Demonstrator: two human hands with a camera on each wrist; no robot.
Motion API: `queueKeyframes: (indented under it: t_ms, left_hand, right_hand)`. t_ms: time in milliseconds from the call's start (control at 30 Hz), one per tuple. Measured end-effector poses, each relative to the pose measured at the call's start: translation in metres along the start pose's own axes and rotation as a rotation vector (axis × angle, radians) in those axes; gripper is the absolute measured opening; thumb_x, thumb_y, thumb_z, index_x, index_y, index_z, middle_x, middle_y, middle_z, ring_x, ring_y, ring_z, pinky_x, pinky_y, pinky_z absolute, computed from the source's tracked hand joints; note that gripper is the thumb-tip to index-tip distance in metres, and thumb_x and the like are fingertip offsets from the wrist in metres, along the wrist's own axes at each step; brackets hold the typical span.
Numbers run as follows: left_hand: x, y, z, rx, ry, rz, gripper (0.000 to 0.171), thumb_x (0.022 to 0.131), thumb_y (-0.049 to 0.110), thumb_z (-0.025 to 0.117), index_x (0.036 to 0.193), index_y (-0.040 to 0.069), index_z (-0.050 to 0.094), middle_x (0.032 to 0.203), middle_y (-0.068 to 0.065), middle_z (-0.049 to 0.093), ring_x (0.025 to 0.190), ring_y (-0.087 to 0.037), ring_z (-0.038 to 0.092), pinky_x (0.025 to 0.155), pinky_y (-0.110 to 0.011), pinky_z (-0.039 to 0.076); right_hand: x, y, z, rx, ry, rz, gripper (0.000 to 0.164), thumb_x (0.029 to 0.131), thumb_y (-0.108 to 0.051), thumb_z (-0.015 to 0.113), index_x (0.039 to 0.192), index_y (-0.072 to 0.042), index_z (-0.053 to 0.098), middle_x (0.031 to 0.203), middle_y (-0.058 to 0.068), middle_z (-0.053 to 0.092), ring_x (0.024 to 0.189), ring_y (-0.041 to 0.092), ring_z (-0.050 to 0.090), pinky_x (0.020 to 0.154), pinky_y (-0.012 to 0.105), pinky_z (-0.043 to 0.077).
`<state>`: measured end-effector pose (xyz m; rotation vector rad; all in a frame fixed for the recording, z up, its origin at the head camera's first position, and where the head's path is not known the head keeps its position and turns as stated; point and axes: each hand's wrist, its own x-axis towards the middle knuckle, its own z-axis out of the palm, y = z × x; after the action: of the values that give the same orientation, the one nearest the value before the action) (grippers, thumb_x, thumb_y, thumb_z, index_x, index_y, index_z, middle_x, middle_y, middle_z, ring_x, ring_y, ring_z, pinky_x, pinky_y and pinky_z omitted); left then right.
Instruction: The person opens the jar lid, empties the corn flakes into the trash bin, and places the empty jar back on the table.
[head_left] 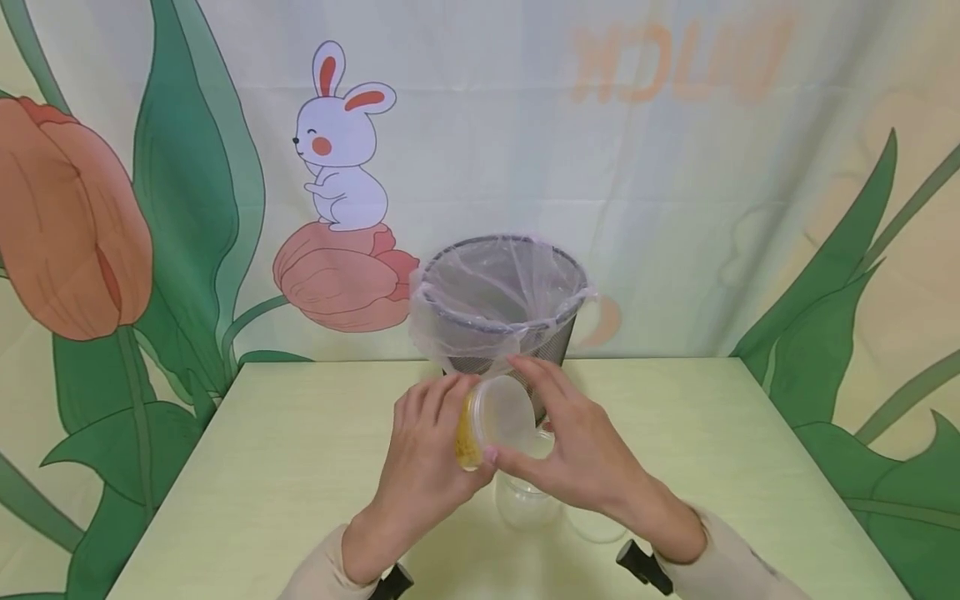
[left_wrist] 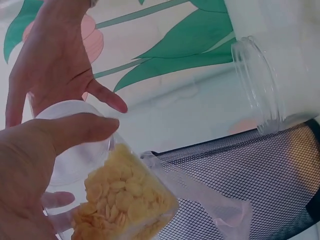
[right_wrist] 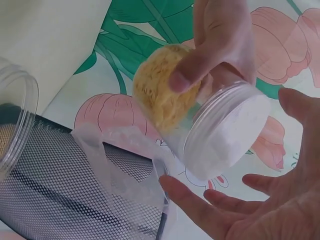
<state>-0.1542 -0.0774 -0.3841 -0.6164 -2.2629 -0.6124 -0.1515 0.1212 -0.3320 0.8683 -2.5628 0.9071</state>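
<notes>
A clear plastic jar [left_wrist: 165,182] of yellow flakes [left_wrist: 125,195] is raised above the table, tipped so that its white screw lid [head_left: 506,412] faces right. My left hand [head_left: 427,442] grips the jar round its body, thumb along the side near the lid. Beside that lid my right hand [head_left: 585,450] spreads its fingers; in the right wrist view a gap shows between the right hand [right_wrist: 270,205] and the lid. Below both hands stands a second clear jar [head_left: 527,504], its mouth uncovered in the left wrist view, partly hidden by the right hand.
Behind the hands, a black mesh wastebasket [head_left: 555,346] lined with a thin translucent bag [head_left: 442,329] stands at the table's back edge. A clear round rim [head_left: 600,533] lies right of the second jar. A printed curtain [head_left: 675,208] hangs behind the pale table [head_left: 300,467].
</notes>
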Motion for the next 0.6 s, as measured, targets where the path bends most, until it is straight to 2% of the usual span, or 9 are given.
queueKeyframes:
  t_ms: [133, 267, 367, 600]
  left_hand:
    - [-0.001, 0.003, 0.003, 0.066, 0.049, 0.019, 0.087, 0.055, 0.027, 0.091, 0.131, 0.01, 0.052, 0.127, -0.009, 0.057, 0.115, -0.032, 0.049, 0.098, -0.048, 0.039]
    - [-0.002, 0.005, 0.006, 0.115, 0.081, 0.032, 0.083, 0.058, 0.028, 0.088, 0.131, 0.009, 0.053, 0.126, -0.009, 0.057, 0.115, -0.032, 0.049, 0.096, -0.047, 0.039]
    - [-0.002, 0.007, 0.006, 0.133, 0.086, 0.041, 0.083, 0.057, 0.028, 0.088, 0.13, 0.008, 0.053, 0.126, -0.009, 0.057, 0.115, -0.032, 0.049, 0.096, -0.047, 0.039]
    - [-0.002, 0.007, 0.005, 0.137, 0.066, 0.038, 0.088, 0.053, 0.029, 0.091, 0.13, 0.009, 0.052, 0.126, -0.009, 0.056, 0.115, -0.032, 0.049, 0.096, -0.047, 0.04]
  right_hand:
    - [0.0, -0.003, 0.004, 0.016, 0.0, 0.068, 0.082, 0.081, -0.055, 0.072, 0.149, -0.031, 0.035, 0.148, -0.008, 0.044, 0.104, 0.014, 0.063, 0.068, 0.021, 0.055]
    - [0.002, -0.006, 0.008, 0.034, 0.003, 0.104, 0.078, 0.08, -0.056, 0.072, 0.146, -0.029, 0.04, 0.144, -0.009, 0.046, 0.1, 0.014, 0.064, 0.066, 0.019, 0.053]
    - [0.003, -0.006, 0.01, 0.05, 0.021, 0.095, 0.072, 0.081, -0.053, 0.073, 0.142, -0.024, 0.047, 0.14, -0.008, 0.049, 0.096, 0.013, 0.064, 0.064, 0.019, 0.053]
    - [0.003, -0.004, 0.011, 0.059, 0.063, 0.018, 0.063, 0.081, -0.046, 0.075, 0.135, -0.022, 0.055, 0.135, -0.006, 0.053, 0.104, 0.014, 0.064, 0.063, 0.022, 0.054]
